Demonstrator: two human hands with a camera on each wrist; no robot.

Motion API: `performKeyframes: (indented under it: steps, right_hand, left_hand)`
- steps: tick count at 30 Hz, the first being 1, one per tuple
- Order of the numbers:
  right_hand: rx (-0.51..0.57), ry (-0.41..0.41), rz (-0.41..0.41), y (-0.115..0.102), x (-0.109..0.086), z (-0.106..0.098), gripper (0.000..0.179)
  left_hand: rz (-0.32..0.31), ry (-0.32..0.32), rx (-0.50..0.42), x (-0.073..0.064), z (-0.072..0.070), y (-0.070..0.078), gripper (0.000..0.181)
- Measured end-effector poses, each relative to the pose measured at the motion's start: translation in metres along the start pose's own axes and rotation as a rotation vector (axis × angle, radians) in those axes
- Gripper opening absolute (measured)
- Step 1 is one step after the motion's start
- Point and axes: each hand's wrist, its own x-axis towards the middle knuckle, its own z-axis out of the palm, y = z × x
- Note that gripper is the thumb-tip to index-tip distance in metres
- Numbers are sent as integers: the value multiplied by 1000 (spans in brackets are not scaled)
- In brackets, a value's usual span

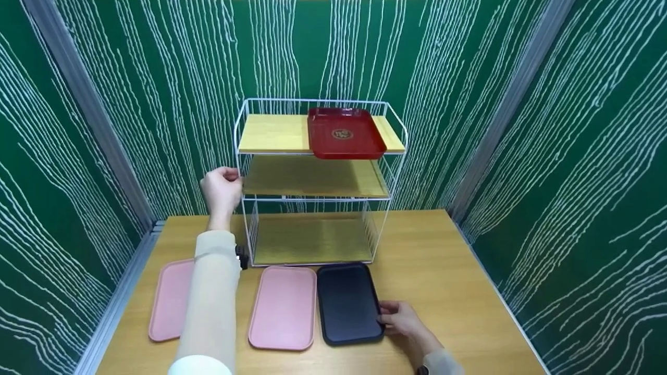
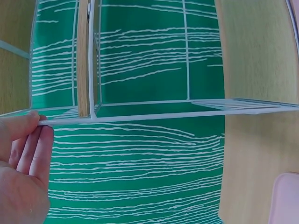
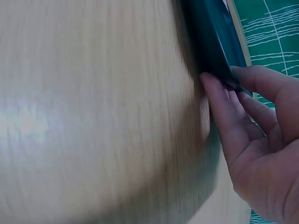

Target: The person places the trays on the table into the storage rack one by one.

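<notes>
My left hand (image 1: pixel 221 188) grips the left front upright of a white wire rack (image 1: pixel 318 199) beside its middle level. In the left wrist view the thumb and fingers (image 2: pixel 41 149) pinch that thin white bar. At the lower right, my right hand (image 1: pixel 405 320) pinches the right edge of a black tray (image 1: pixel 350 304) in front of the rack. The right wrist view shows thumb and fingers (image 3: pixel 224 109) on either side of the dark tray's rim (image 3: pixel 219 51). A pink tray (image 1: pixel 284 308) lies just left of the black one.
A red tray (image 1: pixel 345 134) rests on the rack's top yellow board (image 1: pixel 273 133), its front edge jutting out. Another pink tray (image 1: pixel 171 302) lies at the left, partly hidden by my left forearm. Green walls (image 1: pixel 589 156) with white lines enclose the wooden table (image 1: pixel 437 260).
</notes>
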Motion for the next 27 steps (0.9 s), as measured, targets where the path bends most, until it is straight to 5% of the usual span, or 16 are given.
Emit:
performKeyframes:
  steps: [8, 16, 27]
  right_hand:
    - [89, -131, -78, -3, -5, -3, 77]
    - [62, -63, -69, 5, -3, -5, 62]
    - [152, -71, -42, 13, -15, -2, 64]
  left_hand:
    - [34, 24, 18, 2, 1, 7, 17]
    - [24, 15, 11, 2, 0, 6, 19]
    - [7, 12, -9, -3, -1, 3, 20]
